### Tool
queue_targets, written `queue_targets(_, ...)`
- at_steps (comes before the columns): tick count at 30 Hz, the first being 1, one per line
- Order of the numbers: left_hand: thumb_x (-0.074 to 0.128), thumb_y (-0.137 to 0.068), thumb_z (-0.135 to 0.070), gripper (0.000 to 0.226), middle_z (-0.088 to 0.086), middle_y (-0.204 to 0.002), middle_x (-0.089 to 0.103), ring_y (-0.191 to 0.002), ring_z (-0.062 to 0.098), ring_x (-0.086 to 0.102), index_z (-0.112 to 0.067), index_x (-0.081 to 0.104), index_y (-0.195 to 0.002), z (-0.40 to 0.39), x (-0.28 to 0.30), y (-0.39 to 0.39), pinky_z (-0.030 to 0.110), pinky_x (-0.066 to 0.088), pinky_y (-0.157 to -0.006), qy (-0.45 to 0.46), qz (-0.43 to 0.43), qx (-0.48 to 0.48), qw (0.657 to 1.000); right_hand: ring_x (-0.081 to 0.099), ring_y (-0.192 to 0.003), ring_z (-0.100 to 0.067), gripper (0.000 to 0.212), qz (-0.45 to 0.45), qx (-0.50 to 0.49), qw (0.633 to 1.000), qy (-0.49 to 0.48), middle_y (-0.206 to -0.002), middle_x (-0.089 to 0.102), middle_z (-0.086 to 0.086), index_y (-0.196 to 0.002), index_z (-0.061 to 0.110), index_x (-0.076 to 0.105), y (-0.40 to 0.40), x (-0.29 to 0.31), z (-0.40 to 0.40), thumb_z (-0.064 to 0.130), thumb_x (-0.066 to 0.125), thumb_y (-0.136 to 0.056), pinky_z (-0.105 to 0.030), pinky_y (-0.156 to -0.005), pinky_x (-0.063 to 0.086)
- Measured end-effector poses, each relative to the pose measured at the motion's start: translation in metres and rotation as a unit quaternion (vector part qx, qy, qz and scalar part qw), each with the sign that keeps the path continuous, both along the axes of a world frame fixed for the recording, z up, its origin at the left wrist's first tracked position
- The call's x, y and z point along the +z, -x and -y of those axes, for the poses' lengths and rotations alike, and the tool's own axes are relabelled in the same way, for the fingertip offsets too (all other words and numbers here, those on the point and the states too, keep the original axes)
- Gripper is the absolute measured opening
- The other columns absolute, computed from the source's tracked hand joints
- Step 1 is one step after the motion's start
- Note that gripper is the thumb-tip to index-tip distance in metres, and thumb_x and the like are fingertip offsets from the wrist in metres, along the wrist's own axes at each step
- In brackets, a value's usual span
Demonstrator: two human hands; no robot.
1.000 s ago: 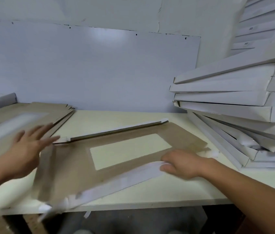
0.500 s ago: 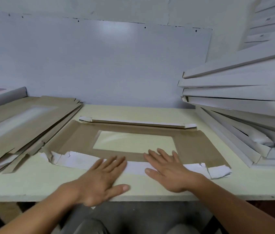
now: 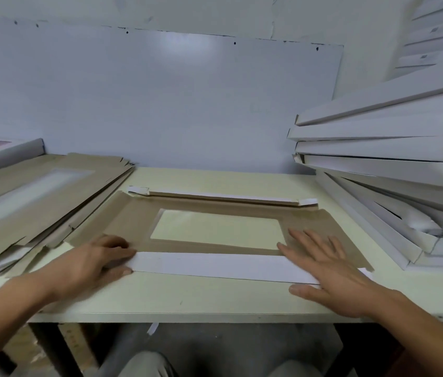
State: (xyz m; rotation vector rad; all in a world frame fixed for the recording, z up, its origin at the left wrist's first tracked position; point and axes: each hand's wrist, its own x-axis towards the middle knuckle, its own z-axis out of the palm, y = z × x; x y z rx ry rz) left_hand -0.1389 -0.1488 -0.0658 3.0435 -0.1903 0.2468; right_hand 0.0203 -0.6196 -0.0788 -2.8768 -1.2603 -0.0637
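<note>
A brown cardboard box blank with a rectangular window cut in it lies flat on the pale table. Its near white flap is folded over onto the brown side. A far flap stands slightly raised along the back edge. My left hand is at the near flap's left end, with curled fingers on top and the thumb at the flap's front edge, pinching it. At the right end, my right hand lies flat with spread fingers, pressing on the flap and the cardboard.
A stack of flat brown blanks lies to the left, touching the blank's left corner. Behind it is a white box. A tall leaning pile of folded white boxes fills the right side. A white wall panel stands at the back.
Both hands slid apart from the middle of the near flap to its two ends. The crumpled white flap now lies smooth and folded flat.
</note>
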Motion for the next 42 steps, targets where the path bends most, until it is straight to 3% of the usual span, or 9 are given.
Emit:
queue_targets(4, 0.033, -0.096, -0.052, 0.056, -0.002, -0.103, 0.067, -0.096, 0.019, 0.064, -0.016, 0.075, -0.104, 0.003, 0.008, -0.01, 0.031, 0.054, -0.076, -0.077, 0.1, -0.092, 0.988, 0.001, -0.149, -0.01, 0.057, 0.069, 0.033, 0.997, 0.029, -0.162, 0.007, 0.022, -0.15, 0.051, 0.028, 0.007, 0.001, -0.014, 0.071, 0.019, -0.097, -0.037, -0.121, 0.001)
queue_targets(7, 0.03, -0.098, -0.048, 0.053, -0.005, -0.081, 0.061, -0.075, 0.017, 0.06, -0.015, 0.068, -0.081, 0.002, 0.01, -0.018, 0.035, 0.051, -0.069, -0.02, 0.107, -0.089, 0.99, 0.045, -0.103, -0.006, 0.039, 0.048, 0.008, 0.998, -0.035, -0.109, 0.052, 0.019, -0.119, 0.034, 0.062, 0.005, 0.006, -0.023, 0.051, 0.03, -0.104, -0.026, -0.09, 0.036)
queue_targets(11, 0.024, -0.096, -0.052, 0.047, -0.005, -0.079, 0.052, -0.078, 0.019, 0.057, -0.018, 0.052, -0.079, 0.007, 0.005, -0.038, 0.034, 0.041, -0.074, -0.03, 0.04, 0.01, 0.999, 0.052, -0.075, -0.007, 0.036, -0.066, -0.074, 0.989, -0.111, -0.08, 0.057, 0.009, -0.082, 0.023, 0.056, -0.006, 0.015, -0.037, 0.046, 0.038, -0.103, -0.028, -0.065, 0.039)
queue_targets(16, 0.025, -0.099, -0.035, 0.036, -0.003, -0.12, 0.052, -0.116, 0.019, 0.046, -0.029, 0.05, -0.124, 0.061, -0.012, -0.065, 0.036, 0.032, -0.096, -0.082, 0.01, 0.087, 0.993, 0.053, -0.114, -0.02, 0.035, -0.08, -0.081, 0.99, -0.077, -0.121, 0.059, 0.007, -0.129, 0.036, 0.057, -0.005, 0.013, -0.083, 0.037, 0.031, -0.105, -0.035, -0.093, 0.044)
queue_targets(20, 0.018, -0.103, -0.048, 0.059, -0.006, -0.164, 0.008, -0.151, 0.011, 0.001, -0.027, 0.008, -0.157, 0.13, -0.027, -0.08, 0.043, -0.003, -0.12, -0.015, -0.09, -0.015, 0.996, 0.019, -0.145, -0.025, 0.051, -0.069, -0.012, 0.997, -0.026, -0.158, 0.025, 0.0, -0.155, 0.029, 0.025, 0.01, -0.005, -0.139, 0.041, 0.021, -0.106, -0.05, -0.117, 0.018)
queue_targets(29, -0.004, -0.073, -0.087, 0.093, -0.023, -0.157, -0.019, -0.142, -0.004, -0.021, -0.04, -0.011, -0.153, 0.061, -0.014, -0.063, 0.036, -0.008, -0.121, 0.007, -0.192, 0.066, 0.979, -0.022, -0.15, -0.008, 0.071, -0.129, -0.095, 0.987, 0.023, -0.162, -0.022, 0.02, -0.155, 0.04, -0.015, -0.023, -0.017, -0.086, 0.072, 0.001, -0.094, -0.053, -0.12, -0.013)
queue_targets(35, -0.005, -0.071, -0.085, 0.095, -0.018, -0.161, -0.017, -0.147, 0.003, -0.016, -0.038, -0.015, -0.153, 0.001, -0.008, -0.042, 0.042, -0.006, -0.121, -0.016, -0.198, 0.155, 0.968, -0.016, -0.152, -0.01, 0.067, -0.108, -0.144, 0.983, 0.037, -0.164, -0.016, 0.018, -0.157, 0.04, -0.01, -0.034, -0.012, -0.014, 0.068, 0.004, -0.097, -0.047, -0.121, -0.01)
queue_targets(38, -0.005, -0.074, -0.082, 0.088, -0.015, -0.161, -0.018, -0.148, 0.01, -0.018, -0.042, -0.018, -0.151, 0.001, -0.011, -0.045, 0.048, -0.01, -0.118, -0.044, -0.186, 0.182, 0.965, 0.012, -0.149, -0.014, 0.061, -0.055, -0.131, 0.99, 0.009, -0.161, 0.018, 0.013, -0.155, 0.043, 0.019, -0.031, -0.003, 0.013, 0.067, 0.018, -0.099, -0.036, -0.118, 0.013)
queue_targets(42, 0.006, -0.096, -0.062, 0.062, -0.006, -0.163, -0.016, -0.151, 0.019, -0.014, -0.043, -0.015, -0.151, 0.021, -0.011, -0.044, 0.057, -0.003, -0.119, -0.1, -0.07, 0.208, 0.971, 0.05, -0.092, -0.004, 0.04, -0.009, -0.134, 0.991, -0.025, -0.097, 0.05, 0.017, -0.099, 0.037, 0.049, -0.018, 0.016, 0.031, 0.072, 0.034, -0.087, -0.026, -0.079, 0.044)
